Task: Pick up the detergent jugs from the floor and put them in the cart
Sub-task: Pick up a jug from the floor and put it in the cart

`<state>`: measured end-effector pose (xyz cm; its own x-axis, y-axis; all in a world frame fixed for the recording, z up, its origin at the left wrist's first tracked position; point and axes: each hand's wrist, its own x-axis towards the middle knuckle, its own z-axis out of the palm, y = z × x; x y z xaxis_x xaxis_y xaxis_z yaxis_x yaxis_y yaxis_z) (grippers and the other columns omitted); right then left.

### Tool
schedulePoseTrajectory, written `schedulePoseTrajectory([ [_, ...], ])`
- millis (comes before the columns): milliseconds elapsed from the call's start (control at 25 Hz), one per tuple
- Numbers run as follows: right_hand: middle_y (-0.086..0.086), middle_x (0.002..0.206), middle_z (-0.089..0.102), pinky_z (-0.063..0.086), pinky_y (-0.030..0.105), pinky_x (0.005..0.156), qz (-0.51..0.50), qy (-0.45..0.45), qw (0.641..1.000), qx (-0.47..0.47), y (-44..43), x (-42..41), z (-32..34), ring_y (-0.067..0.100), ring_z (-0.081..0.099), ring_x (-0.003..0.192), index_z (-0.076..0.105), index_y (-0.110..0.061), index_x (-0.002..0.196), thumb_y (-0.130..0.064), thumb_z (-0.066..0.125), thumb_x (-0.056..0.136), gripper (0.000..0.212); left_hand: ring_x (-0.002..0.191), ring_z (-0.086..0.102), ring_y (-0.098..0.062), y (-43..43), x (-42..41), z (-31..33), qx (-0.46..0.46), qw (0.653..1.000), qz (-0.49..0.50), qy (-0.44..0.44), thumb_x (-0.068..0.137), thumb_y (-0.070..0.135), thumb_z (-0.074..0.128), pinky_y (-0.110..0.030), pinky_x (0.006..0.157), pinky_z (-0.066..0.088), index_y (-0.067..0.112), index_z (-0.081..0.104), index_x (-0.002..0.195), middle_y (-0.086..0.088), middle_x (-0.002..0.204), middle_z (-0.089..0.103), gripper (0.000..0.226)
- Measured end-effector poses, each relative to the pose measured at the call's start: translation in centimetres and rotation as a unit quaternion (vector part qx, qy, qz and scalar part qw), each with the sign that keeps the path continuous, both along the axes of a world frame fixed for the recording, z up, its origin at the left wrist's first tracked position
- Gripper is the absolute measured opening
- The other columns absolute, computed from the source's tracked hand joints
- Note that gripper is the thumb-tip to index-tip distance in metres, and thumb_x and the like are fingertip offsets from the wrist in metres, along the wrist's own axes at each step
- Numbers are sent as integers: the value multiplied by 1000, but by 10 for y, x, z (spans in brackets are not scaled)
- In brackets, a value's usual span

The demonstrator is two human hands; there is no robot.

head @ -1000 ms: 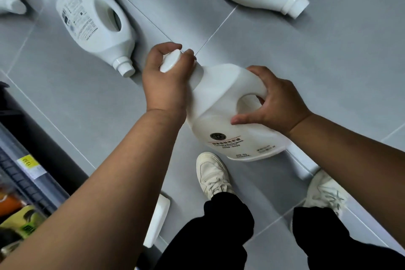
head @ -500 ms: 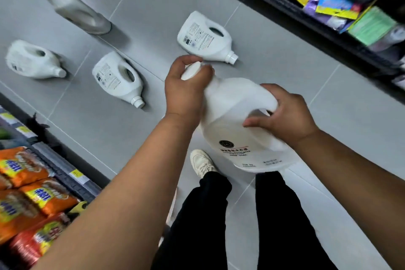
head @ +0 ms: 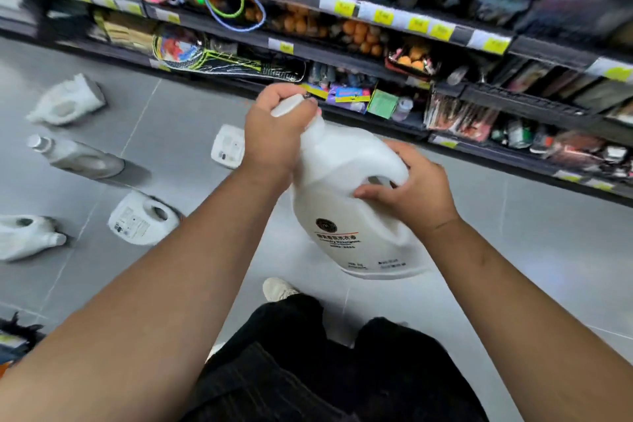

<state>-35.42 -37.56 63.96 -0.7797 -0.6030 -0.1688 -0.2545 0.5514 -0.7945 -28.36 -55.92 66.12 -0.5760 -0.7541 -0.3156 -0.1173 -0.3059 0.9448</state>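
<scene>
I hold a white detergent jug [head: 352, 216] in the air in front of me, label toward me, cap tilted up and left. My left hand [head: 277, 134] grips its cap and neck. My right hand [head: 411, 190] grips the handle, fingers curled through the loop. Several more white jugs lie on the grey floor at left: one on its side [head: 142, 217], one partly hidden behind my left wrist [head: 227, 146], a greyer one [head: 80, 158], one farther back [head: 66, 99] and one at the left edge [head: 24, 236]. No cart is in view.
Store shelves [head: 394, 55] full of packaged goods, rackets and hanging ropes run along the far side of the aisle. The edge of another shelf [head: 13, 339] shows at lower left. My legs in black trousers and a white shoe [head: 277, 288] stand below the jug.
The jug has risen from near the floor with both hands still on it. The view has lifted, bringing the far shelves into sight.
</scene>
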Motion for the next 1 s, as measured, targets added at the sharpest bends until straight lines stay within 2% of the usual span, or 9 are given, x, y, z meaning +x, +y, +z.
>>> schedulePoseTrajectory([
  [120,-37,96,56,35,-1,84,-48,-6,998,-41,68,-1,42,-14,55,89,62,-35,115,-57,80,44,77,77,60,-26,58,-20,38,-8,998,-58,9,55,26,72,-39,71,49,34,66,66,-17,89,66,16],
  [240,-39,95,54,32,-7,77,-84,-1,995,-62,136,-2,70,-29,50,87,56,-44,106,-53,82,46,66,74,60,-27,120,-42,62,-5,994,-107,16,62,22,73,-39,69,49,30,64,71,-18,87,66,15],
  [440,-32,98,61,33,-5,74,-190,37,980,-54,282,-4,105,-7,57,87,59,-42,113,-51,87,54,66,79,60,-25,259,-91,95,-9,973,-226,45,65,22,72,-38,72,47,31,66,69,-13,87,65,12],
  [520,-33,97,59,34,-3,77,-243,50,968,-47,337,-3,114,-7,55,87,60,-39,113,-52,86,54,66,78,60,-25,316,-111,104,-6,959,-276,58,65,22,72,-38,71,47,31,66,70,-13,87,64,12],
  [640,-31,99,61,43,13,85,-313,69,946,-46,406,2,123,-2,59,93,62,-35,117,-66,78,47,79,74,63,-24,394,-136,115,-3,939,-336,66,68,18,71,-37,68,49,29,64,72,-9,80,66,13],
  [680,-33,98,60,42,13,86,-342,78,935,-45,428,2,126,-1,58,94,63,-35,116,-68,76,45,80,74,63,-25,420,-144,120,-1,931,-359,64,66,19,71,-38,68,49,30,65,71,-10,80,66,14],
  [800,-33,100,57,40,17,89,-414,100,904,-37,484,3,135,2,57,98,62,-37,112,-58,82,48,70,71,62,-25,491,-171,129,10,900,-433,56,65,18,73,-36,66,49,27,63,73,-10,78,64,15],
  [880,-34,100,56,38,14,85,-453,98,885,-33,515,0,139,0,56,96,58,-44,105,-46,89,53,61,66,58,-23,533,-192,131,19,874,-482,54,71,12,72,-32,62,46,24,60,76,-10,76,62,19],
  [1000,-28,99,63,42,12,80,-524,96,846,-28,558,-10,141,2,60,94,56,-52,100,-56,85,50,58,63,56,-21,596,-226,132,25,834,-549,54,72,10,71,-30,61,45,26,62,77,-13,79,63,19],
])
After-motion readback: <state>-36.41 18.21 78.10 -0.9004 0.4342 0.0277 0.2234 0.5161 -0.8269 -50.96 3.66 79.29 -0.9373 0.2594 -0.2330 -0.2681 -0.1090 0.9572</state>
